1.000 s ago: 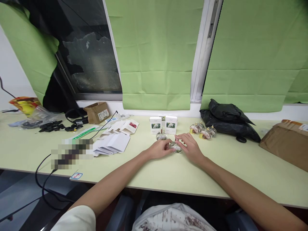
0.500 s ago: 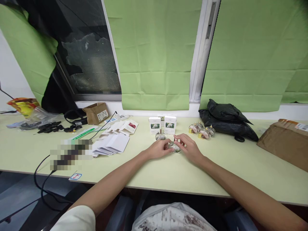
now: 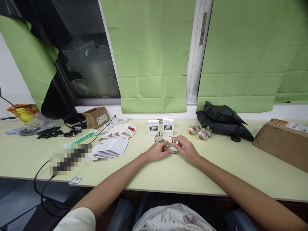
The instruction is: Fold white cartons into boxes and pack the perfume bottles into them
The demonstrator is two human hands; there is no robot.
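On the bench [image 3: 154,176], between near and far edges: clear bottle [image 3: 173,149] in both hands, only the view has shifted.

Left hand [image 3: 156,151] fingers clamped on its side, right hand [image 3: 187,149] fingers pinched at its neck, same as a second ago, so no visible headway on it. Count: clear bottles 2, second clear bottle [image 3: 158,139] just behind, toward far edge; flower-print boxes [image 3: 153,129] 3, one behind two; gold-topped round items [image 3: 201,135] 4, I think; folded white cartons [image 3: 116,148] toward left end, overlapping, can't count.

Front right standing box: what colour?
The box is white with a white-flower picture, best in head view.
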